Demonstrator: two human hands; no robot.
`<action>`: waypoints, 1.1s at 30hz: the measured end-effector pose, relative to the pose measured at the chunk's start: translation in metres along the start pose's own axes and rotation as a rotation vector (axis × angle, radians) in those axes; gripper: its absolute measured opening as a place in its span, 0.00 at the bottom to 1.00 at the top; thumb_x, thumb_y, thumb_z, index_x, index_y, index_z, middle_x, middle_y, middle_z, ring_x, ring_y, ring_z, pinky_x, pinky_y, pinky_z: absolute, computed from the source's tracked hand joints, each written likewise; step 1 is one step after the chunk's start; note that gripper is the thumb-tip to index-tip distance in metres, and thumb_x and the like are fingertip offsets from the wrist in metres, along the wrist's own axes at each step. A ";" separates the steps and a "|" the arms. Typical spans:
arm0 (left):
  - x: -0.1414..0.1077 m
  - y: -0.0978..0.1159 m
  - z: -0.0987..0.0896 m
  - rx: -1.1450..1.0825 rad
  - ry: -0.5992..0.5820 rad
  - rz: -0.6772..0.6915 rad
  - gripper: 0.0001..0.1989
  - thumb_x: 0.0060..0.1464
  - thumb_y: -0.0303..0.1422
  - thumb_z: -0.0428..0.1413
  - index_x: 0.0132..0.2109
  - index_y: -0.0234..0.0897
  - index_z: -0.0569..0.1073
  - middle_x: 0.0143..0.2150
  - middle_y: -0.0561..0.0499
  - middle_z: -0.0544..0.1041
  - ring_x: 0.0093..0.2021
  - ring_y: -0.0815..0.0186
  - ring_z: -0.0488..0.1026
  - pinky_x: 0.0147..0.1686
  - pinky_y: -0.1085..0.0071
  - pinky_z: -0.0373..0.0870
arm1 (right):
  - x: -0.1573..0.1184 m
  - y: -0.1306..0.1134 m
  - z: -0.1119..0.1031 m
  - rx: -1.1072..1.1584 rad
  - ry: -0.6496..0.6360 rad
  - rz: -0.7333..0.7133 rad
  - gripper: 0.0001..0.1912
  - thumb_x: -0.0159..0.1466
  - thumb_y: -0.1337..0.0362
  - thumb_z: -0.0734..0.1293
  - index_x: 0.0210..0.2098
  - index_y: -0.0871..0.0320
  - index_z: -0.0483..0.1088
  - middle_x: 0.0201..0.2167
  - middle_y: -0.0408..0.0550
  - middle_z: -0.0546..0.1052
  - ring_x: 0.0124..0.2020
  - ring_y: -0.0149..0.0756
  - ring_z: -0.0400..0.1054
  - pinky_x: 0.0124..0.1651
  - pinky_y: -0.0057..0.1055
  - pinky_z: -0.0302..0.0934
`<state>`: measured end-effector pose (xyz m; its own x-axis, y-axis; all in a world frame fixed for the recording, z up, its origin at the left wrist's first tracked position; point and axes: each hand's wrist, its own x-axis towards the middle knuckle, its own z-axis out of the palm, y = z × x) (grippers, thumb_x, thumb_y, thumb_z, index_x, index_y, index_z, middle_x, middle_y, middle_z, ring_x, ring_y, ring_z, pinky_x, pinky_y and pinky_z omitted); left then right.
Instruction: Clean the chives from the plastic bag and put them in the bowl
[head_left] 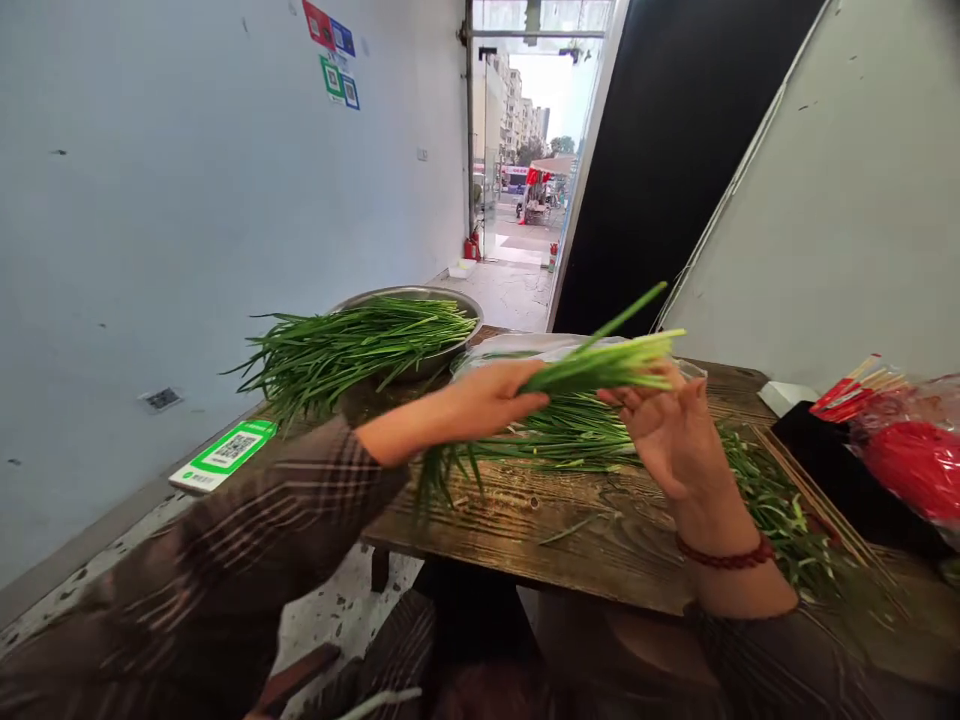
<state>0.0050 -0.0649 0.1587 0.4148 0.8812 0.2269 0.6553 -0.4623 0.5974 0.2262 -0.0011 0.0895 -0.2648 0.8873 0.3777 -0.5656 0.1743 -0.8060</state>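
My left hand is closed round a bunch of garlic chives, holding it above the table. The bunch's pale ends point right, and its green leaves droop below my wrist. One stalk juts out upward from the rest. My right hand is at the pale ends, palm turned up, with its fingers partly curled and apart; whether they touch the stalks is hard to tell. Beneath both hands, more garlic chives lie across the wooden table.
At the back left, a metal basin holds a heap of chives. A green QR-code sign sits at the left edge. Loose leaf scraps, long thin sticks and a black box with red-wrapped items are on the right.
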 end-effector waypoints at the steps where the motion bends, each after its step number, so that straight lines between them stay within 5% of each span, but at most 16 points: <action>1: 0.002 -0.005 -0.016 0.174 0.091 -0.021 0.05 0.59 0.34 0.51 0.37 0.37 0.69 0.31 0.51 0.73 0.33 0.65 0.69 0.35 0.68 0.65 | 0.003 0.007 -0.015 -0.024 0.037 0.001 0.29 0.56 0.38 0.68 0.48 0.51 0.70 0.44 0.46 0.78 0.44 0.37 0.74 0.47 0.36 0.71; 6: 0.015 -0.054 -0.097 0.737 0.436 -0.305 0.11 0.60 0.35 0.49 0.47 0.36 0.71 0.37 0.45 0.74 0.47 0.54 0.71 0.47 0.59 0.63 | 0.008 0.055 -0.100 -0.211 0.352 -0.005 0.25 0.60 0.44 0.68 0.48 0.54 0.70 0.41 0.47 0.79 0.37 0.32 0.76 0.37 0.28 0.69; 10: 0.020 -0.136 -0.132 0.905 0.547 -0.377 0.19 0.65 0.39 0.43 0.58 0.35 0.66 0.50 0.44 0.72 0.57 0.55 0.64 0.56 0.57 0.57 | 0.004 0.083 -0.139 -0.261 0.530 -0.011 0.25 0.57 0.46 0.70 0.47 0.56 0.71 0.36 0.46 0.79 0.31 0.30 0.75 0.30 0.25 0.66; 12: 0.019 -0.180 -0.133 0.969 0.455 -0.515 0.25 0.64 0.40 0.43 0.61 0.29 0.63 0.56 0.36 0.69 0.60 0.46 0.62 0.56 0.51 0.55 | 0.003 0.087 -0.144 -0.272 0.550 -0.018 0.25 0.57 0.47 0.70 0.47 0.56 0.71 0.35 0.46 0.79 0.30 0.30 0.74 0.28 0.24 0.65; 15: 0.014 -0.227 -0.120 0.934 0.124 -0.762 0.37 0.62 0.49 0.44 0.67 0.24 0.55 0.65 0.27 0.60 0.63 0.38 0.58 0.58 0.47 0.55 | 0.002 0.084 -0.144 -0.265 0.537 0.007 0.25 0.58 0.47 0.69 0.47 0.56 0.71 0.35 0.46 0.79 0.30 0.30 0.74 0.28 0.24 0.65; 19: 0.002 -0.236 -0.105 0.904 0.100 -0.763 0.40 0.63 0.52 0.35 0.70 0.24 0.48 0.71 0.31 0.51 0.69 0.46 0.50 0.64 0.51 0.47 | 0.000 0.078 -0.142 -0.210 0.504 0.059 0.24 0.59 0.46 0.69 0.47 0.55 0.72 0.36 0.46 0.79 0.32 0.30 0.74 0.29 0.23 0.66; 24: -0.019 -0.218 -0.095 0.998 0.092 -0.688 0.53 0.50 0.63 0.48 0.72 0.31 0.44 0.73 0.33 0.43 0.71 0.39 0.43 0.65 0.44 0.38 | -0.003 0.077 -0.138 -0.163 0.491 0.097 0.23 0.57 0.45 0.70 0.45 0.53 0.73 0.36 0.45 0.79 0.32 0.29 0.74 0.29 0.23 0.66; 28: -0.028 -0.232 -0.105 1.009 0.114 -0.786 0.55 0.50 0.62 0.50 0.72 0.32 0.40 0.73 0.30 0.39 0.71 0.37 0.39 0.64 0.43 0.39 | -0.006 0.078 -0.137 -0.180 0.497 0.128 0.22 0.57 0.45 0.70 0.45 0.52 0.74 0.36 0.45 0.79 0.32 0.30 0.74 0.28 0.22 0.66; 33: -0.018 -0.252 -0.124 0.973 -0.032 -0.857 0.59 0.46 0.60 0.55 0.72 0.30 0.39 0.72 0.28 0.44 0.68 0.35 0.48 0.62 0.44 0.49 | -0.008 0.079 -0.139 -0.204 0.511 0.145 0.19 0.59 0.48 0.69 0.45 0.52 0.74 0.36 0.46 0.79 0.33 0.31 0.74 0.29 0.23 0.66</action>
<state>-0.2455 0.0479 0.0993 -0.3564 0.9339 0.0267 0.8992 0.3507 -0.2617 0.2924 0.0652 -0.0410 0.1120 0.9933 0.0284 -0.3755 0.0688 -0.9243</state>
